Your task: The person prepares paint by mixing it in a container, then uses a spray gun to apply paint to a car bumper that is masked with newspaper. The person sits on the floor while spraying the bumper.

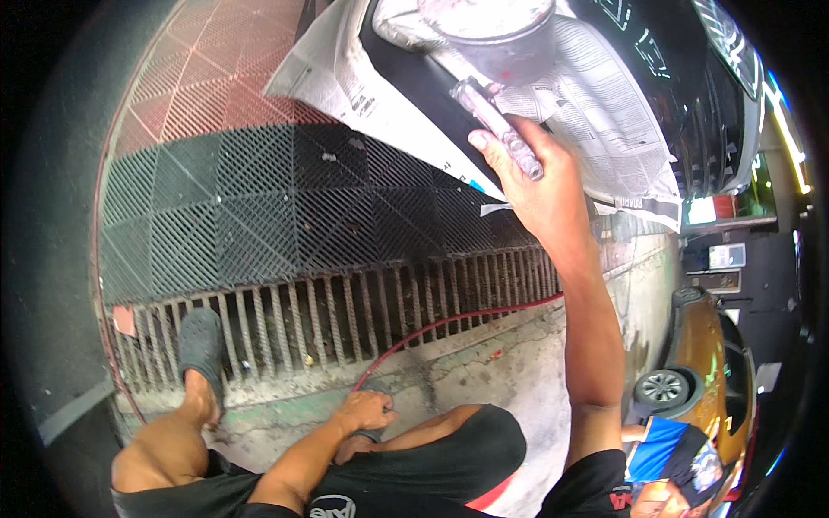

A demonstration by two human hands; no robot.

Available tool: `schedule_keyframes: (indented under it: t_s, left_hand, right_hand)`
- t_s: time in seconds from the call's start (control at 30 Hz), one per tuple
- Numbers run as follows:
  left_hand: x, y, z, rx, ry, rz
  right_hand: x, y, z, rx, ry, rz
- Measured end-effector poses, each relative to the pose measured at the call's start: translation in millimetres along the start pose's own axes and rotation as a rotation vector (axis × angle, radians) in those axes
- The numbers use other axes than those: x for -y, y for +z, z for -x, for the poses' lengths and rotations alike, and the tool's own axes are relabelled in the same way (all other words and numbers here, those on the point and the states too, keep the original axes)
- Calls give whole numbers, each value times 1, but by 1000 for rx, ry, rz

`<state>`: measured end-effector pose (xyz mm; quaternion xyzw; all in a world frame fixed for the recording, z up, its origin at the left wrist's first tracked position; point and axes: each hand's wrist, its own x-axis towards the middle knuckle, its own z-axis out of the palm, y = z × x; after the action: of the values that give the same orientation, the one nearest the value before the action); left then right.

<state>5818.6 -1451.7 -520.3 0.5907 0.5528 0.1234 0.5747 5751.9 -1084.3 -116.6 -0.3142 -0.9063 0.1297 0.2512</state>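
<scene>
My right hand (553, 186) is closed around what looks like a paint spray gun (496, 125), its body smeared with whitish paint. A grey cup (501, 47) with a pale top sits at the gun's far end, partly cut off by the upper edge. Beneath and around it, newspaper sheets (596, 104) cover part of a black car (656, 52). My left hand (370, 409) rests low near my bent leg, its fingers curled. A red hose (432, 326) runs right up to that hand; whether the fingers hold anything is hidden.
Black and red grid floor tiles (250, 198) lie to the left, bordered by a metal drain grate (302, 319). My foot in a dark clog (200, 341) stands on the grate. At the right are an orange-brown car (699, 371) and another person in blue and black (669, 453).
</scene>
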Motion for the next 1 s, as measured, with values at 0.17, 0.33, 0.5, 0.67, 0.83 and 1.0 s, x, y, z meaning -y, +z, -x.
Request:
schedule_keyframes:
  t_s: [0.17, 0.33, 0.5, 0.67, 0.83, 1.0]
  left_hand:
    - [-7, -5, -7, 85, -7, 16]
    - [-16, -20, -12, 188, -44, 49]
    - [-23, -49, -21, 252, -77, 97]
    - [-61, -124, -35, 446, -50, 190]
    - [-79, -255, -33, 391, -105, 356]
    - [-119, -413, -2, 75, -2, 409]
  right_hand:
    - [6, -6, 24, -75, 61, -285]
    - [35, -15, 57, -157, 113, -365]
    - [58, -16, 72, -299, 300, -627]
    - [69, -43, 84, -430, 621, -695]
    - [91, -62, 86, -521, 728, -690]
    - [131, -58, 70, -732, 840, -861]
